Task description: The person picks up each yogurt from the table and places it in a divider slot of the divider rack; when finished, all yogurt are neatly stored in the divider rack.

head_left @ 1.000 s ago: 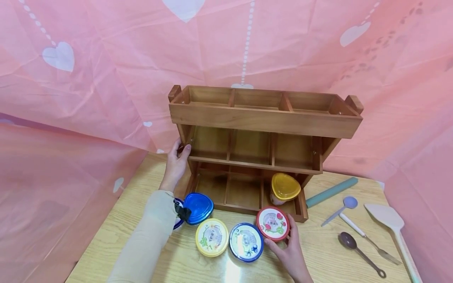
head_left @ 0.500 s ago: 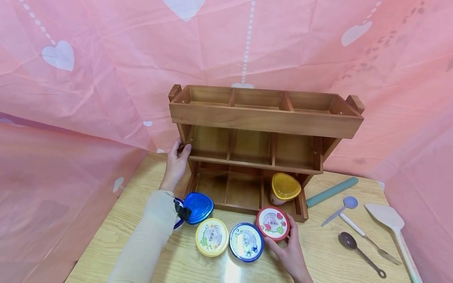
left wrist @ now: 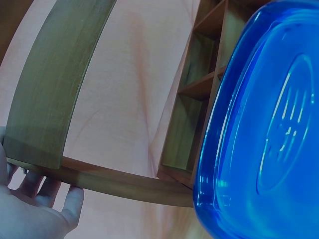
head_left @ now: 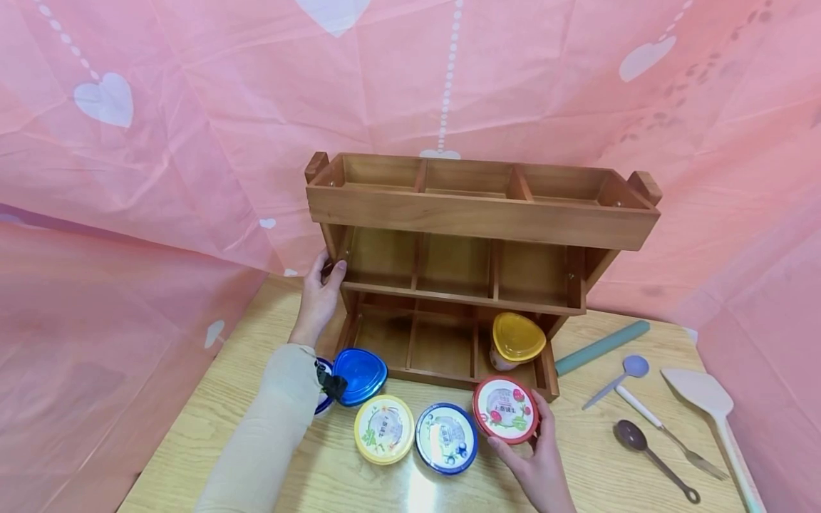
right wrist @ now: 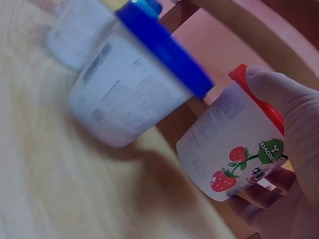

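My right hand [head_left: 539,467] grips a white plastic cup with a red lid and strawberry print [head_left: 507,410]. In the right wrist view the cup [right wrist: 224,144] is tilted, with the thumb at its lid and fingers beneath its side. My left hand [head_left: 317,303] holds the left side of a three-tier wooden rack [head_left: 481,219], at the middle tier; the left wrist view shows the fingers [left wrist: 73,206] along a wooden bar. Left of the red-lidded cup stand a blue-lidded cup [head_left: 447,438] and a yellow-lidded cup [head_left: 385,429].
A yellow-lidded triangular container [head_left: 518,338] sits in the rack's bottom right compartment. A blue triangular container [head_left: 359,376] stands by the left wrist, partly over another blue-rimmed cup. On the right lie a green rod [head_left: 603,348], spoons [head_left: 631,436], a fork [head_left: 693,456] and a white spatula [head_left: 702,395].
My right hand and the red-lidded cup have shifted slightly right, apart from the blue-lidded cup, and slightly nearer me. The left hand and rack stay put.
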### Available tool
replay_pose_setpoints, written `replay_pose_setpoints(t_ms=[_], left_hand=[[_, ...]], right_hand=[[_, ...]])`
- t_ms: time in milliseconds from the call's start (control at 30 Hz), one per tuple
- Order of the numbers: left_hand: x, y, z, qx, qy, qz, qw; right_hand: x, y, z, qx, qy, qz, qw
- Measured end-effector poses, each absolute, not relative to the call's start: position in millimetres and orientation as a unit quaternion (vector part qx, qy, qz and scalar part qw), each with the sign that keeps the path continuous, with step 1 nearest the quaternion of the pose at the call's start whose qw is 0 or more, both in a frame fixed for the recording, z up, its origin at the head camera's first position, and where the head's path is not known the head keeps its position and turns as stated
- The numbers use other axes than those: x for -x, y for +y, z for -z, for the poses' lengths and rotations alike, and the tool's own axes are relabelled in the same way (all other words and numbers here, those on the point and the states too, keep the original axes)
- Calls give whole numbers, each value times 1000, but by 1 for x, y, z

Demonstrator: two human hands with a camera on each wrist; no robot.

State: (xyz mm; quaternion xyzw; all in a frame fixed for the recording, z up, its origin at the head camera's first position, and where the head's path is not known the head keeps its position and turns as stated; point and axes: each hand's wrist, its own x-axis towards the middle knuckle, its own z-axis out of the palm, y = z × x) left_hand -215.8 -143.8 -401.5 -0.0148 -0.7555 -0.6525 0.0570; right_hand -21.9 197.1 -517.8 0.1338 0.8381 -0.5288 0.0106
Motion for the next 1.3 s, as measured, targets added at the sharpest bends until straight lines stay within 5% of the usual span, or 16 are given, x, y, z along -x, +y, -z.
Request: replay_pose_setpoints(t_ms=[467, 1300], left_hand=[[215, -143, 400, 12, -762, 645, 58], [235, -149, 435, 17, -763, 640, 87]], right_hand=[[49, 184, 486, -28, 826, 562, -24], [131, 162, 498, 36, 830, 555, 45]])
